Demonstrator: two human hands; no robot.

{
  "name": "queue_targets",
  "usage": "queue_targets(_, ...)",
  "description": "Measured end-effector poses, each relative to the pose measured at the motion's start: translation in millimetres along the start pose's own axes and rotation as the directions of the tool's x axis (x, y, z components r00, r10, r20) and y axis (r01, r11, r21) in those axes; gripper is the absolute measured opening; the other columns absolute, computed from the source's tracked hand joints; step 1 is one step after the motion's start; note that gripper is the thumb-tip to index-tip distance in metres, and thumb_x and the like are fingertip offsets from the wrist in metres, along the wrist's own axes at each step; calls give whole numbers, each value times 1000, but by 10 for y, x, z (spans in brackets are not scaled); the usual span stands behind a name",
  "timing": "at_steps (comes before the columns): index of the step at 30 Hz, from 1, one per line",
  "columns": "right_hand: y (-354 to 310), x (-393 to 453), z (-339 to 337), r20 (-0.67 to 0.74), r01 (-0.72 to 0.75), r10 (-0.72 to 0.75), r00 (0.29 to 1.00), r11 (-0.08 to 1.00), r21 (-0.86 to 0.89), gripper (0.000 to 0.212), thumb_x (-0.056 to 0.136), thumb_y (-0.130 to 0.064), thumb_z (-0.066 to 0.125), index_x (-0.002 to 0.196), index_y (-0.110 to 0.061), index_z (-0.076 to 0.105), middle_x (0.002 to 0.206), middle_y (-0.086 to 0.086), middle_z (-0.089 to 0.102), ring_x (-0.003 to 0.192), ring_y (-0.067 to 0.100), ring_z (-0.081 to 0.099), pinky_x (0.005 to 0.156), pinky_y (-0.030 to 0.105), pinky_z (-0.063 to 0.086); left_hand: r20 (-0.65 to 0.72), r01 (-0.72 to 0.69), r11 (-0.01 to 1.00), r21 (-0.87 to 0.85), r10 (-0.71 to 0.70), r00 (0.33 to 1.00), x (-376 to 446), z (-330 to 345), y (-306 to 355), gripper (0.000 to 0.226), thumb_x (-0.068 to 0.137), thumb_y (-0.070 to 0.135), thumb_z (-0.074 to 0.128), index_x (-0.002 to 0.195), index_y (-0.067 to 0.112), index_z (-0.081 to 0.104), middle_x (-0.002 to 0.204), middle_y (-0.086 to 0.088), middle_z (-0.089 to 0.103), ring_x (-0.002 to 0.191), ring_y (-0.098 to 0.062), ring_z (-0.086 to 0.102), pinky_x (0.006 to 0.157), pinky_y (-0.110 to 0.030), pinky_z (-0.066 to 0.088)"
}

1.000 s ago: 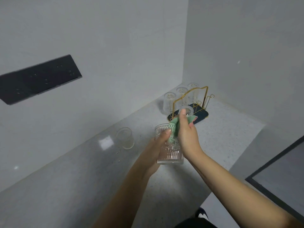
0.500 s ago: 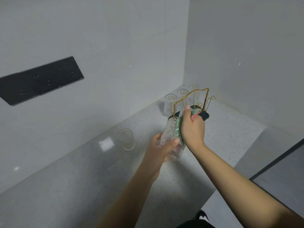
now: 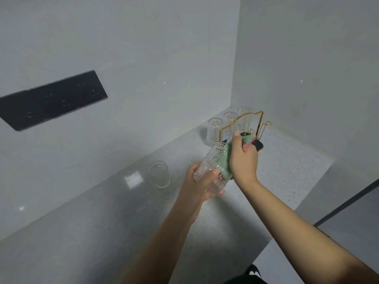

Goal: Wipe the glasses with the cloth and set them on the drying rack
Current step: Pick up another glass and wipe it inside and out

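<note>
A clear embossed glass is held tilted above the counter, mouth pointing away and up. My left hand grips its base. My right hand holds a green cloth with a pink edge, pressed against the glass's side. Just behind stands the drying rack, gold wire on a dark base, in the counter's far corner. Three glasses sit upside down on its far side. Another smooth glass stands alone on the counter to the left.
The speckled counter runs into a corner between two pale walls. A black socket strip is set in the left wall. The counter's front edge drops off at the right, beside a dark-framed panel.
The embossed glass went from upright to tilted, its mouth now away from me. Both hands have moved a little up and toward the rack, the cloth staying against the glass.
</note>
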State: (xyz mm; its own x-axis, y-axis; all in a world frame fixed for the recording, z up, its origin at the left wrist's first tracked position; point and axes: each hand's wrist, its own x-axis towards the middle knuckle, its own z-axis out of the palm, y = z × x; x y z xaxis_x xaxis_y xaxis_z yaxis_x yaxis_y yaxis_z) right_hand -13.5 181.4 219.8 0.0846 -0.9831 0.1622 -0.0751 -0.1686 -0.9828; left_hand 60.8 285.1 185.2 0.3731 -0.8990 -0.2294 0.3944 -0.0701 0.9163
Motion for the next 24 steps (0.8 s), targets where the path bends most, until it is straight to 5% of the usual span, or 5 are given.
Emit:
queue_targets(4,17,3,-17,48,3,-15,999,971,238,37,96,-28,47,62,-13,42,54,-5,44,49,4,43,49,16,37,212,286,874,-394,-217,953,-34,-21,108,49,88,49,54,113,8,65,101,-13,69,78,-23,69,63,-28,60)
queue_targets(8,-13,43,4,-37,-5,11,999,989,149,51,98,-25,43,50,-18,27,35,-11,31,36,4,33,67,23,32,59,100,986,-134,-93,994,-28,42,4,59,84,52,63,127,12,54,114,-12,69,92,-23,71,75,-35,60)
queue_targets(11,-19,40,8,-43,-5,8,999,997,72,49,99,-29,42,52,-19,29,44,-10,33,37,2,36,54,18,32,-45,-53,995,81,57,997,6,32,-67,85,61,39,82,134,17,45,125,-8,62,101,-22,70,72,-36,60)
queue_targets(17,39,4,-22,37,20,-30,999,968,250,35,95,-30,47,64,-11,43,55,-4,42,48,4,41,49,17,36,230,319,806,-499,-231,945,-43,36,32,53,82,47,57,114,6,62,97,-16,66,69,-24,68,54,-27,59)
queue_targets(24,30,65,2,-18,-1,3,1000,996,92,50,98,-27,41,51,-18,27,32,-11,31,36,5,33,56,19,27,-107,-99,983,157,117,987,12,39,-105,74,58,47,80,121,21,50,114,-4,68,96,-22,72,81,-46,60)
